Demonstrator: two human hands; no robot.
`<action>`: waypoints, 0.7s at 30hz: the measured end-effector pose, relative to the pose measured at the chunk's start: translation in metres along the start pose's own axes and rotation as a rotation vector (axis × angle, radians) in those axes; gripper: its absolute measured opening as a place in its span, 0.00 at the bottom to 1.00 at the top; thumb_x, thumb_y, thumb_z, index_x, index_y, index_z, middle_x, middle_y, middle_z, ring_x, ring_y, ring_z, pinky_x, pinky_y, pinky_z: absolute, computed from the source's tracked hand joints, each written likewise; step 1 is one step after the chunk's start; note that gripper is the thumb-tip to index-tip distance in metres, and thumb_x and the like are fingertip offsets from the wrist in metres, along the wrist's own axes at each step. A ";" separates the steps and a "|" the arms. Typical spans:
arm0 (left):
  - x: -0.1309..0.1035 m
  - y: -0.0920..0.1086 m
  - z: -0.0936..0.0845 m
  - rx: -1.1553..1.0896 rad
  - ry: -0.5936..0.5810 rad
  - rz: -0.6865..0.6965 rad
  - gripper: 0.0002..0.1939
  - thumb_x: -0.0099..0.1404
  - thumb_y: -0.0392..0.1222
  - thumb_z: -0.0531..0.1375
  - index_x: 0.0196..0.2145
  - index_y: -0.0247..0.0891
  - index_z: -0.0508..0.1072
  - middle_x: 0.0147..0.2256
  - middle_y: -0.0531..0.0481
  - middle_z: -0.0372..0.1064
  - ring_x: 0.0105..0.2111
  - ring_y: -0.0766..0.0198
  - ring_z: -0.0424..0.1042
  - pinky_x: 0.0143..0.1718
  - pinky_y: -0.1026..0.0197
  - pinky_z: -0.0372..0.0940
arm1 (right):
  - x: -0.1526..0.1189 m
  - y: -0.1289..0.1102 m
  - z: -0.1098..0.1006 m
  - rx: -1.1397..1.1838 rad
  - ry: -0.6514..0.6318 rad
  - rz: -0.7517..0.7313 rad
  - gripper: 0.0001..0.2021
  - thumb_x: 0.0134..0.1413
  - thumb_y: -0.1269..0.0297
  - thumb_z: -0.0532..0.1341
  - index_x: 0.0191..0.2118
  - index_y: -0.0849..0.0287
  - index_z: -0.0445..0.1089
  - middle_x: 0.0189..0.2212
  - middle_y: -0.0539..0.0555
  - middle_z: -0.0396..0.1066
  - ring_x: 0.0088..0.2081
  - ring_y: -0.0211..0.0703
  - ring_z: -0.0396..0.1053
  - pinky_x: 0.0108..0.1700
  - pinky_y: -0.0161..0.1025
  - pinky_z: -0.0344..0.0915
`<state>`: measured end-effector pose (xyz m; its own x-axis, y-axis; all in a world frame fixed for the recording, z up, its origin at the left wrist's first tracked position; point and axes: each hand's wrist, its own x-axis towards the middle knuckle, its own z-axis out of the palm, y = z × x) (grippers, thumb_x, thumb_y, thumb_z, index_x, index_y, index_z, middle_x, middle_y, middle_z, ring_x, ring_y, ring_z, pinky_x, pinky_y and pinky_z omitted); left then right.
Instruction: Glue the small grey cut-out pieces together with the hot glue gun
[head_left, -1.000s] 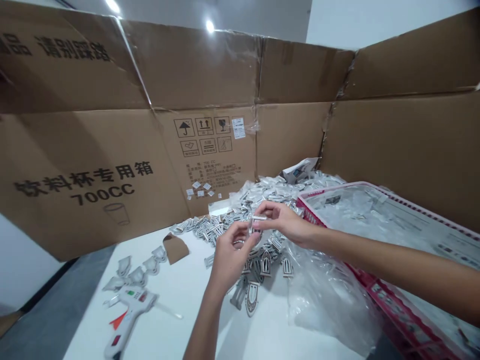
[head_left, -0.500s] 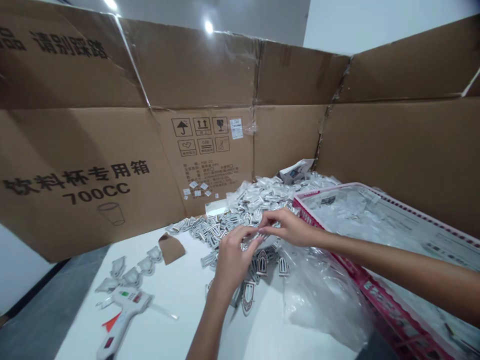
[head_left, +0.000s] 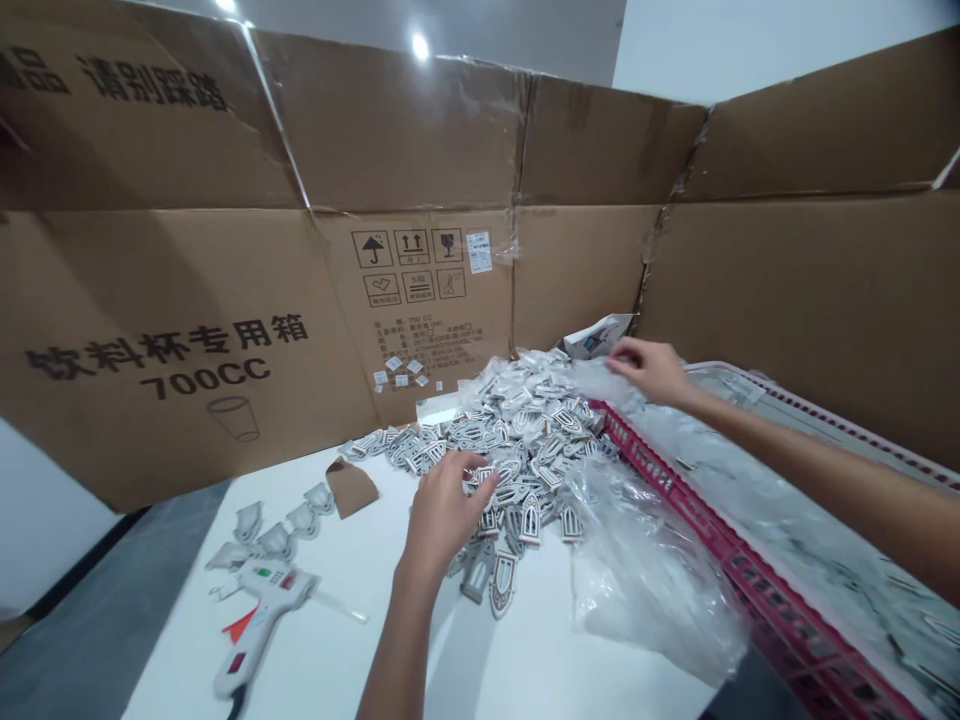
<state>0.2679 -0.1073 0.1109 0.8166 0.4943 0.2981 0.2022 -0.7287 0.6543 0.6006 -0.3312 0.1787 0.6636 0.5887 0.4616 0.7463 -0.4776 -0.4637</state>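
A heap of small grey arched pieces with window-like slots (head_left: 531,518) spreads over the white table. My left hand (head_left: 446,505) is at the heap's near left side, its thumb and forefinger curled around one small arched piece (head_left: 482,478). Its other fingers are partly hidden. Farther right, my right hand (head_left: 656,372) pinches a thin clear plastic bag (head_left: 606,382) above the back of the heap, by the corner of the pink crate. Bagged pieces (head_left: 517,385) lie at the rear of the pile.
A pink crate (head_left: 675,490) full of clear plastic stands at right, with a crumpled plastic bag (head_left: 652,570) before it. A white glue gun (head_left: 262,615), several grey pieces (head_left: 277,540) and a brown cardboard scrap (head_left: 351,488) lie left. Tall cardboard walls (head_left: 420,150) stand behind.
My hands were together over the heap and are now apart. The right has moved right and back with the plastic bag; the left has shifted slightly left and stays low.
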 end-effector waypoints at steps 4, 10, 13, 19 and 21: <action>0.007 -0.018 0.015 0.060 -0.002 0.009 0.07 0.70 0.44 0.63 0.43 0.43 0.77 0.45 0.45 0.79 0.50 0.46 0.75 0.53 0.47 0.66 | -0.022 0.077 -0.059 -0.128 -0.129 0.373 0.09 0.55 0.68 0.69 0.24 0.58 0.76 0.23 0.59 0.76 0.23 0.44 0.69 0.30 0.42 0.62; 0.031 -0.036 0.065 0.163 -0.011 0.078 0.16 0.66 0.41 0.68 0.50 0.41 0.76 0.49 0.44 0.78 0.52 0.45 0.71 0.56 0.45 0.61 | -0.051 0.113 -0.080 -0.331 0.020 0.467 0.17 0.48 0.66 0.74 0.17 0.54 0.67 0.23 0.62 0.71 0.26 0.52 0.68 0.33 0.49 0.61; 0.035 -0.037 0.082 0.201 -0.019 0.087 0.14 0.64 0.37 0.69 0.48 0.41 0.77 0.45 0.45 0.78 0.51 0.46 0.71 0.56 0.45 0.59 | -0.041 0.088 -0.056 -0.324 0.106 0.312 0.08 0.55 0.60 0.69 0.29 0.56 0.73 0.37 0.67 0.77 0.35 0.55 0.71 0.41 0.50 0.64; 0.036 -0.029 0.080 -0.018 0.045 0.125 0.03 0.65 0.37 0.68 0.36 0.41 0.78 0.39 0.47 0.77 0.46 0.51 0.73 0.56 0.44 0.62 | -0.042 -0.028 0.023 0.094 -0.268 -0.152 0.14 0.65 0.52 0.61 0.37 0.56 0.76 0.37 0.57 0.79 0.37 0.49 0.73 0.40 0.43 0.66; 0.039 -0.024 0.074 -0.266 0.090 0.048 0.05 0.66 0.42 0.68 0.37 0.39 0.78 0.39 0.47 0.78 0.41 0.55 0.75 0.51 0.49 0.67 | -0.052 -0.061 0.051 0.258 -0.462 -0.144 0.13 0.63 0.52 0.64 0.40 0.57 0.75 0.38 0.56 0.79 0.36 0.47 0.74 0.39 0.42 0.67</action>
<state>0.3345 -0.1058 0.0558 0.7683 0.5106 0.3859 0.0057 -0.6084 0.7936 0.5179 -0.2991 0.1446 0.4202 0.8892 0.1810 0.7523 -0.2299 -0.6174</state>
